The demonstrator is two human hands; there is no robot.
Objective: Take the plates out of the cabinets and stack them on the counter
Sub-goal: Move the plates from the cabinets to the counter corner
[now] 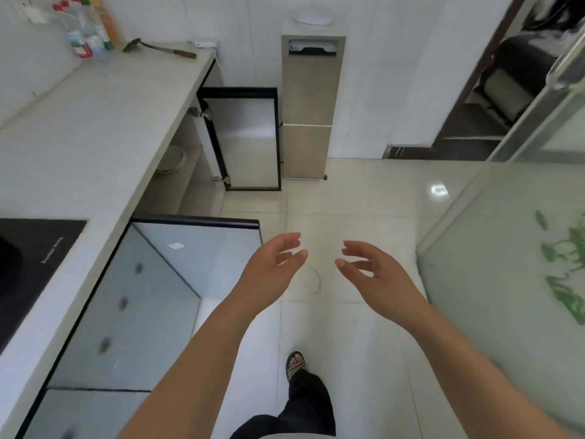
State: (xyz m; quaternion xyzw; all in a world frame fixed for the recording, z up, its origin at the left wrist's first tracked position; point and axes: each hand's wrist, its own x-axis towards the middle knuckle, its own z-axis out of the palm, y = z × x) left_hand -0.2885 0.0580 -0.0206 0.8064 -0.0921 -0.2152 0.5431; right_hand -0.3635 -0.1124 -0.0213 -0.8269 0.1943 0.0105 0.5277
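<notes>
Fingers (289, 240) of both hands loosely spread and lightly curled, holding nothing.

Left hand (272, 267) and right hand (373, 274) are raised side by side over the tiled floor (364, 201), palms turned toward each other, apart, touching no object. One pale round plate (173, 158) sits on a shelf inside the far cabinet (190, 185) under the desk (95, 122), lying flat with its rim up and partly hidden by the desk edge; whether it is single or a stack cannot be told, and being round it shows no long axis. The cabinet's glass door (250, 137) stands open. On the desk: bottles (85, 33) at the far corner, a long-handled utensil (158, 49) lying beside them, and a black cooktop (31, 264) at the near end.
</notes>
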